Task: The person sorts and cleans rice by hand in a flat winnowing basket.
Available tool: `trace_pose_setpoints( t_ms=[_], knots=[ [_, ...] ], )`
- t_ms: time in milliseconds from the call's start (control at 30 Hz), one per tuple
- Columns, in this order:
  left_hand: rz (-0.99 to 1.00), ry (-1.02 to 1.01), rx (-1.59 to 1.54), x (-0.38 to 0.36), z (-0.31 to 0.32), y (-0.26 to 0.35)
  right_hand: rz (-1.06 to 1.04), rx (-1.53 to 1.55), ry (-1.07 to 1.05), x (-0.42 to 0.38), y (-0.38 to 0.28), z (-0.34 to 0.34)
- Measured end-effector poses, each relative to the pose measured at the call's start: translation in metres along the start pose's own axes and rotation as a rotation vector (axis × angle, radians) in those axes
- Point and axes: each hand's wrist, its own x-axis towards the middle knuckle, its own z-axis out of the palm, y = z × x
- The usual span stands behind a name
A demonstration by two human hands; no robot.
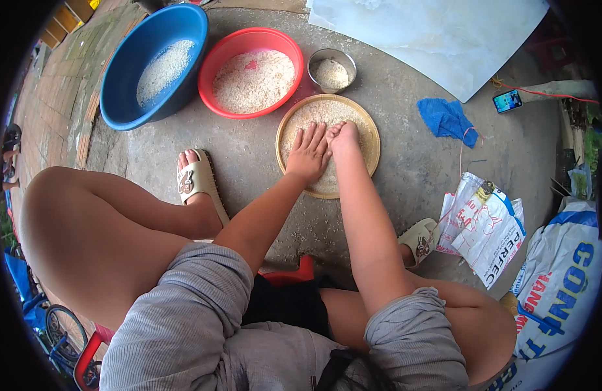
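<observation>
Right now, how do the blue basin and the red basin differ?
The blue basin looks larger and deeper than the red basin. The blue basin holds a small patch of grain that leaves most of its inside bare; the red basin is nearly covered. The red basin sits closer to the woven tray where the left hand and right hand rest. Both are round plastic basins holding pale grain.

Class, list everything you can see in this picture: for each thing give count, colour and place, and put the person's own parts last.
Round tray: one, tan, holds rice, centre.
Red basin: one, holds rice, behind the tray.
Blue basin: one, some rice, far left.
Metal bowl: one, silver, right of the red basin.
Blue cloth: one, right of the tray.
Phone: one, far right.
Printed sacks: white, lower right.
Red stool: one, under the person.
Sandals: two, beige, on the feet.
Left hand: flat on the rice.
Right hand: fingers bunched in the rice.
</observation>
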Motion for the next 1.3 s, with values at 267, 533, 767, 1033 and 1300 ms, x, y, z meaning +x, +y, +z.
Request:
trace_pose_setpoints(
  t_ms=[267,533,767,1033,1300],
  knots=[
    [-0.006,0.016,-0.02,0.002,-0.005,0.002,0.029,0.134,-0.262,-0.021,-0.03,0.091],
    [-0.019,0.001,-0.028,0.002,-0.008,0.003,-0.082,-0.051,-0.308,-0.026,-0.029,0.133],
    [-0.017,0.019,-0.03,0.002,-0.004,0.003,-0.114,-0.232,-0.36,-0.052,-0.042,0.115],
    [-0.015,-0.007,-0.012,0.002,0.0,0.003,-0.591,-0.379,-0.213,-0.012,-0.015,0.031],
    [0.001,0.002,-0.019,0.002,0.005,0.0,-1.597,-1.687,-0.128,-0.044,-0.005,-0.077]
  ],
)
